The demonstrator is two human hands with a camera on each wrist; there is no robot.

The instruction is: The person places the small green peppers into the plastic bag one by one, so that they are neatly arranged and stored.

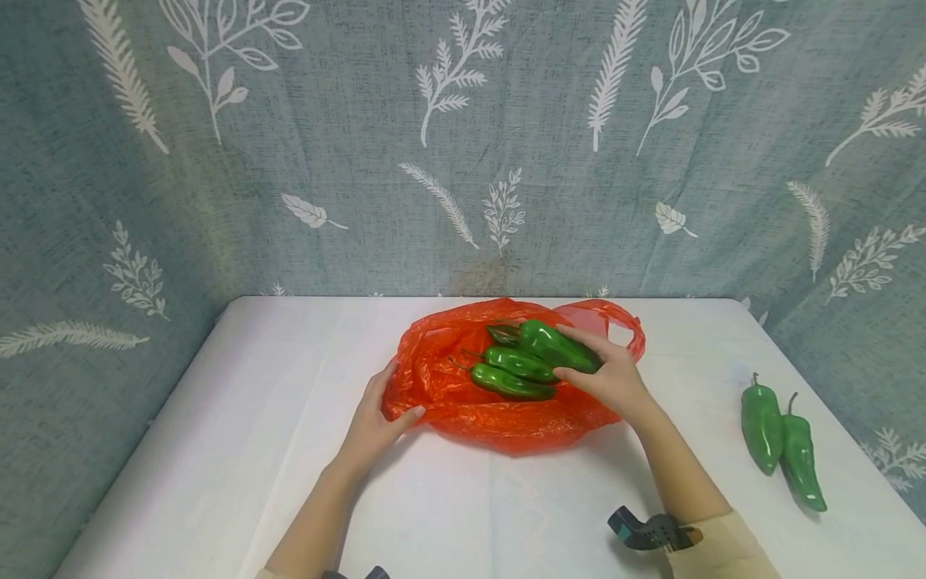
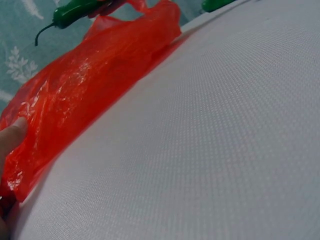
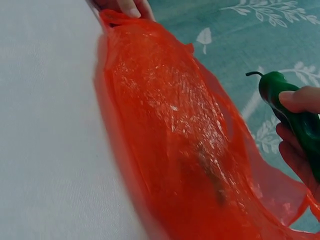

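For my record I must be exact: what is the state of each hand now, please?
Left hand: holding the red plastic bag at its side.
Right hand: closed around a green pepper.

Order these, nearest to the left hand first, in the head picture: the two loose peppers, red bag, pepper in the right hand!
1. Red bag: touching the left hand.
2. Pepper in the right hand: over the bag's right half.
3. Two loose peppers: far right on the table.

red bag (image 1: 499, 432), green peppers (image 1: 512, 383), white table (image 1: 550, 515), white-leafed grey-green cloth (image 1: 362, 104)
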